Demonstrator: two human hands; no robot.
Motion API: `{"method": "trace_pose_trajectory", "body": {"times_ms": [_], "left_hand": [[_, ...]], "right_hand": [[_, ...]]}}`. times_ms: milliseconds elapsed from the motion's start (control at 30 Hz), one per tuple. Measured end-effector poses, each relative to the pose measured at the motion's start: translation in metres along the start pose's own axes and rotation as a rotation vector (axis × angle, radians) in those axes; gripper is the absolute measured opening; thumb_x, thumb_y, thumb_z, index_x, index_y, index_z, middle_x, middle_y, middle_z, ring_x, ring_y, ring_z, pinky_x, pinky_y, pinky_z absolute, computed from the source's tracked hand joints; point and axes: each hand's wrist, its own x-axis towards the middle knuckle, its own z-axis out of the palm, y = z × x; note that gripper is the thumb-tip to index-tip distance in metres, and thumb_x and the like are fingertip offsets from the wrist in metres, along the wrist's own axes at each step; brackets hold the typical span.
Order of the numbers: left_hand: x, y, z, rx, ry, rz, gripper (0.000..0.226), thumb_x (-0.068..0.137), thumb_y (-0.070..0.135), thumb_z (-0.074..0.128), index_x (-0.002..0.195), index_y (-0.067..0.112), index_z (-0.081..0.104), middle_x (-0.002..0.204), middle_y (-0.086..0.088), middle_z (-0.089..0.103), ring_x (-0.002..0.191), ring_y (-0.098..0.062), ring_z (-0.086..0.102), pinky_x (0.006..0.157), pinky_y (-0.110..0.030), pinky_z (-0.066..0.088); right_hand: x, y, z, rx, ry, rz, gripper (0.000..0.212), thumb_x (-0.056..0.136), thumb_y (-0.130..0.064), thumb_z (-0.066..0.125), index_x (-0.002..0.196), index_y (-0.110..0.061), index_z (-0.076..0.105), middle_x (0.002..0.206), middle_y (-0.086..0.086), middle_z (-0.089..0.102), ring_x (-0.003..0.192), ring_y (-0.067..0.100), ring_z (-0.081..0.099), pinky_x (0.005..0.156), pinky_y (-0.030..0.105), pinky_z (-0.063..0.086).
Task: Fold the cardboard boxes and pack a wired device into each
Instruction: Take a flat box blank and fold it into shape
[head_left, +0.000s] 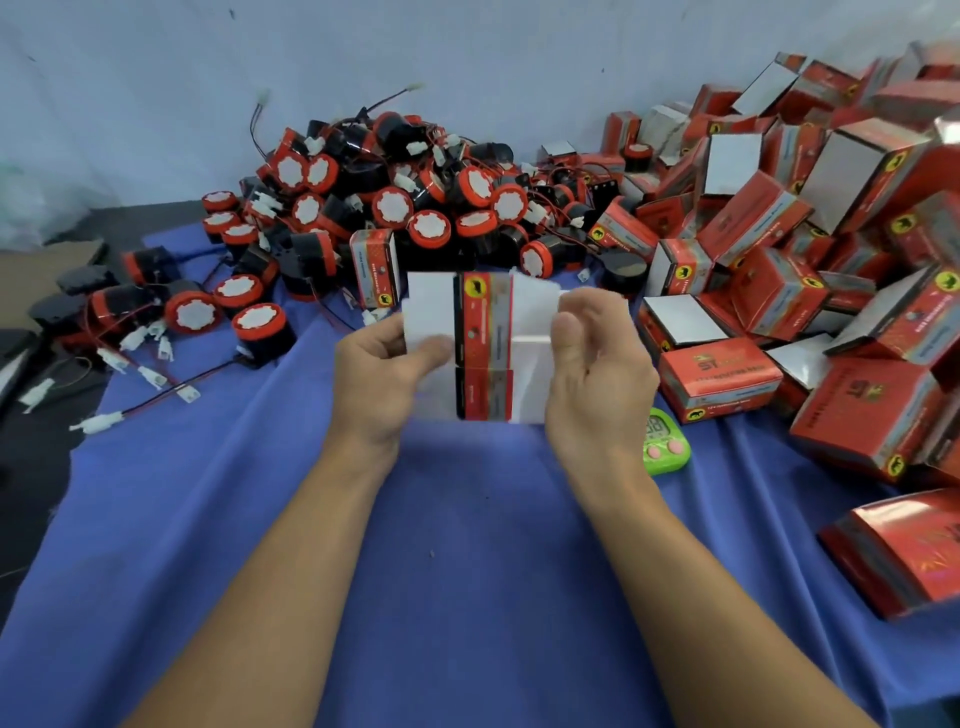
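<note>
Fingers (432, 350) of the left hand (382, 369) pinched the flat cardboard box (484, 332) by its left white flap, right hand (597, 364) gripped the right one, over the blue cloth (467, 519) near the wired devices (395, 197). Best bet was squeezing evenly along the creases so it'd pop square.

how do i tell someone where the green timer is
Start at the big heap of red boxes on the right of the blue cloth. At its near edge, beside the right hand, lies the timer. It is the only bright green thing, with two pink buttons.
</note>
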Motion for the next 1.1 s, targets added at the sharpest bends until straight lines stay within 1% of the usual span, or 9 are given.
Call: {"method": "trace_pose_trajectory", "body": {"times_ms": [100, 200, 267, 467, 667, 800, 900, 1000, 1100], "left_hand": [[0.005, 0.001, -0.006, -0.279, 0.057, -0.234, 0.019, 0.100, 0.006, 0.063, 0.104, 0.016, 0.078, 0.102, -0.005, 0.081, 0.089, -0.023, 0.079, 0.068, -0.034, 0.064], [0.007, 0.000, -0.009, -0.407, -0.024, -0.387, 0.023, 0.105, 0.012, 0.053, 0.117, 0.009, 0.072, 0.109, -0.012, 0.078, 0.088, -0.027, 0.076, 0.071, -0.043, 0.066], [0.007, 0.002, -0.011, -0.421, -0.097, -0.391, 0.025, 0.104, 0.008, 0.051, 0.117, 0.009, 0.072, 0.108, -0.012, 0.078, 0.087, -0.025, 0.077, 0.071, -0.041, 0.066], [0.003, 0.002, -0.018, -0.434, -0.414, -0.260, 0.035, 0.086, -0.003, 0.065, 0.109, 0.016, 0.083, 0.113, -0.010, 0.078, 0.101, -0.025, 0.077, 0.078, -0.031, 0.063], [0.002, 0.002, -0.014, -0.327, -0.451, -0.185, 0.033, 0.083, 0.002, 0.067, 0.103, 0.021, 0.085, 0.107, -0.006, 0.080, 0.095, -0.023, 0.077, 0.081, -0.036, 0.065], [0.003, 0.002, -0.005, -0.203, -0.219, -0.143, 0.032, 0.077, -0.010, 0.071, 0.101, 0.009, 0.082, 0.094, -0.010, 0.081, 0.084, -0.024, 0.078, 0.067, -0.035, 0.064], [0.003, 0.004, -0.001, -0.132, 0.000, -0.085, 0.043, 0.081, -0.020, 0.065, 0.101, 0.016, 0.078, 0.095, -0.001, 0.082, 0.087, -0.020, 0.079, 0.064, -0.031, 0.063], [-0.006, 0.009, 0.004, -0.002, 0.097, -0.020, 0.050, 0.068, 0.001, 0.066, 0.103, 0.033, 0.077, 0.101, 0.009, 0.081, 0.097, -0.012, 0.077, 0.074, -0.035, 0.065], [-0.014, 0.015, 0.007, 0.101, 0.033, 0.074, 0.058, 0.062, 0.016, 0.063, 0.115, 0.038, 0.075, 0.115, 0.012, 0.077, 0.113, -0.008, 0.071, 0.093, -0.042, 0.062]], "right_hand": [[-0.002, 0.001, 0.001, -0.138, 0.024, -0.058, 0.050, 0.092, -0.028, 0.073, 0.138, -0.033, 0.054, 0.146, -0.009, 0.048, 0.130, 0.003, 0.040, 0.103, 0.003, 0.026], [-0.010, 0.002, 0.014, -0.351, -0.035, -0.272, 0.026, 0.089, -0.026, 0.077, 0.115, -0.023, 0.073, 0.149, -0.003, 0.055, 0.141, 0.022, 0.037, 0.115, 0.037, 0.033], [-0.013, 0.003, 0.019, -0.388, -0.092, -0.205, 0.026, 0.091, -0.034, 0.072, 0.115, -0.023, 0.072, 0.142, 0.001, 0.061, 0.139, 0.022, 0.035, 0.115, 0.045, 0.033], [-0.014, 0.003, 0.018, -0.178, -0.453, -0.002, 0.061, 0.081, -0.066, 0.060, 0.136, -0.045, 0.044, 0.116, -0.026, 0.056, 0.108, 0.003, 0.053, 0.085, 0.025, 0.043], [-0.016, 0.000, 0.018, -0.044, -0.476, 0.020, 0.076, 0.067, -0.059, 0.077, 0.134, -0.051, 0.041, 0.119, -0.034, 0.060, 0.107, -0.006, 0.061, 0.080, 0.015, 0.052], [-0.011, -0.001, 0.018, 0.049, -0.329, 0.038, 0.052, 0.070, -0.041, 0.081, 0.112, -0.042, 0.051, 0.105, -0.026, 0.067, 0.092, -0.004, 0.066, 0.066, 0.020, 0.056], [-0.004, 0.001, 0.014, 0.092, -0.250, 0.068, 0.047, 0.071, -0.027, 0.084, 0.101, -0.039, 0.049, 0.102, -0.023, 0.069, 0.092, 0.001, 0.068, 0.070, 0.031, 0.060], [-0.004, 0.002, 0.014, 0.158, -0.267, 0.090, 0.044, 0.071, -0.030, 0.081, 0.104, -0.034, 0.053, 0.101, -0.019, 0.070, 0.091, 0.001, 0.069, 0.068, 0.023, 0.058], [0.000, 0.003, 0.012, 0.230, -0.332, 0.149, 0.040, 0.073, -0.042, 0.069, 0.111, -0.037, 0.059, 0.103, -0.010, 0.071, 0.091, 0.011, 0.070, 0.070, 0.035, 0.060]]}}
